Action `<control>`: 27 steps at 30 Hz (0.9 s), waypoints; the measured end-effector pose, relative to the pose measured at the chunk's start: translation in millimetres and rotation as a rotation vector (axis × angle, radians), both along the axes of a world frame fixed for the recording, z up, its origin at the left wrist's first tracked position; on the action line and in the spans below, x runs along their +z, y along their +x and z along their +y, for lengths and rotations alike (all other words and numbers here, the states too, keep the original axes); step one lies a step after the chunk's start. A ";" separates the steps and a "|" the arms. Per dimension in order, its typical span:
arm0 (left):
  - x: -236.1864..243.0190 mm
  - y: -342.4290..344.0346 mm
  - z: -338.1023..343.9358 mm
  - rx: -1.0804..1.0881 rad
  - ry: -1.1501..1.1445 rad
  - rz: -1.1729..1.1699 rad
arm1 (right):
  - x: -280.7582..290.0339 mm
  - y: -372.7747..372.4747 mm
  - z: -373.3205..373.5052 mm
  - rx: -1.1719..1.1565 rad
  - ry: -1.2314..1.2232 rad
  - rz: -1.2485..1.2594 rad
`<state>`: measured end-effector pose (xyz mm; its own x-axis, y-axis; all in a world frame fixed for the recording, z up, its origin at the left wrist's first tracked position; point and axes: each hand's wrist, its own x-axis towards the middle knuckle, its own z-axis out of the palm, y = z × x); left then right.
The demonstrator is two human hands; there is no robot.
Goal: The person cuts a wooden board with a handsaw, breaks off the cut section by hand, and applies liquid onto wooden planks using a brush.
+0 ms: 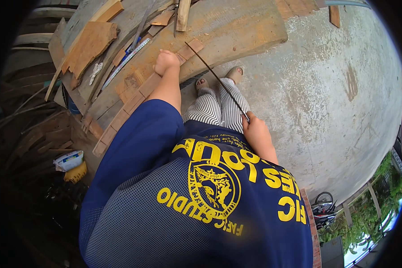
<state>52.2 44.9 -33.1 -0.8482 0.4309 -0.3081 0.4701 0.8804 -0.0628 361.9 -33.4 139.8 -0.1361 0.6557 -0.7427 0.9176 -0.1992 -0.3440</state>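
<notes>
Chunky timber slab (pixel 241 38) up front, long wooden strip (pixel 131 105) lying beside it, looks whole, so I'd guess most of the work's left. Thin blade (pixel 216 78) crosses the strip's far end; can't see any cut. Right hand (pixel 254 128)'s closed round the blade's near end. Left hand (pixel 167 61)'s curled on the strip, grip hidden, can't tell.

Wooden strip (pixel 129 103) under left hand (pixel 167 61): reddish-brown, darker cross-lines at intervals. Thin blade (pixel 216 77) at right hand (pixel 253 128): dark grey. Trousers (pixel 195 108) between hands: white with dark stripes. Shirt (pixel 138 214), nearer the body than both hands: navy, yellow print. Broad plank (pixel 250 27) beyond left hand: tan to grey-brown. Floor (pixel 308 107) right of right hand: grey, mottled with paler patches.
</notes>
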 end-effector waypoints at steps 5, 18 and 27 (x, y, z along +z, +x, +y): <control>-2.1 2.7 3.7 0.129 0.058 0.122 | 3.1 4.3 12.6 0.026 0.018 0.009; -4.1 5.7 6.9 0.131 -0.002 0.112 | 28.2 -9.6 45.9 0.054 -0.165 -0.078; -4.5 9.6 8.5 0.060 -0.006 0.166 | 37.7 -16.6 55.6 0.021 -0.244 -0.127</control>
